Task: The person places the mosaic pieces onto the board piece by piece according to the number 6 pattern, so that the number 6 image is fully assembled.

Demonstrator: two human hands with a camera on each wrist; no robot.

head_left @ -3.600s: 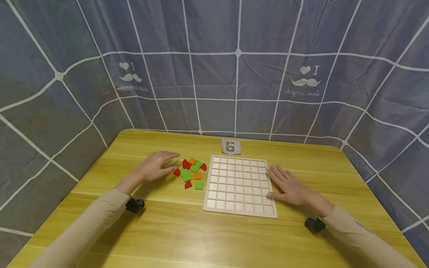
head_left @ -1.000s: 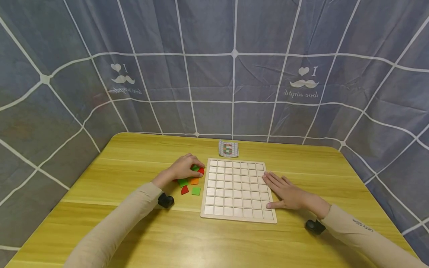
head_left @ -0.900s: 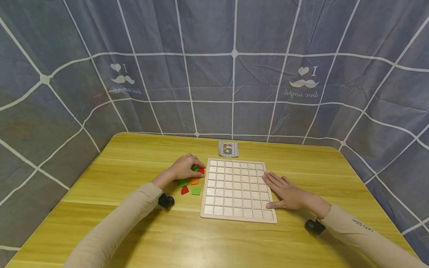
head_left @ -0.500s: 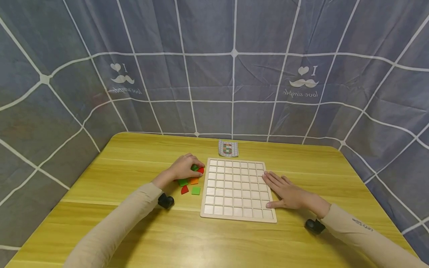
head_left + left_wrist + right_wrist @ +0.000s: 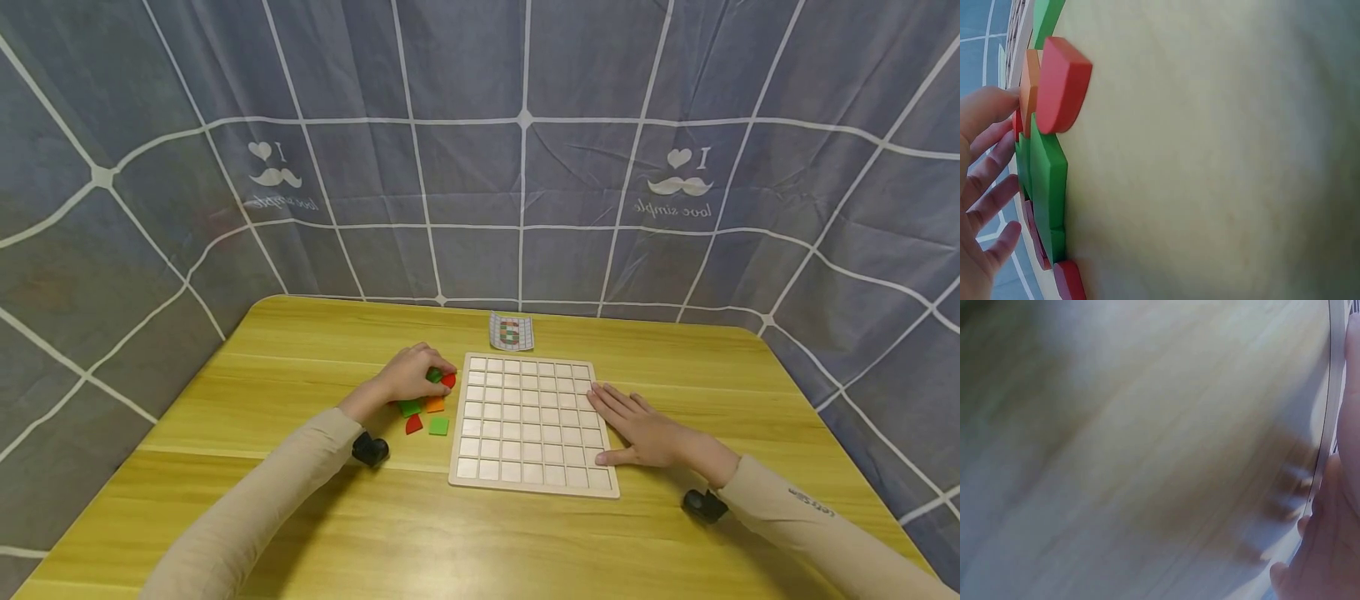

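Note:
In the head view my left hand is over the loose tiles left of the wooden grid board. Its thumb and index finger are at either side of a red quarter-round tile, pinching it; the other fingers spread behind. Under and around that hand lie a green tile, an orange square tile, another red quarter-round tile and a light green square tile. Some tiles are hidden by the hand. My right hand rests flat on the board's right edge, fingers straight and thumb apart.
Beyond the board lies a small paper card with a coloured grid pattern. The yellow wooden table ends at a grey-blue curtain with white lines. Each wrist carries a black camera, such as the left wrist camera.
Since the oldest frame, my left hand has moved right onto the tiles and closed its thumb and index finger on a red one. Over the last second both hands stay almost still.

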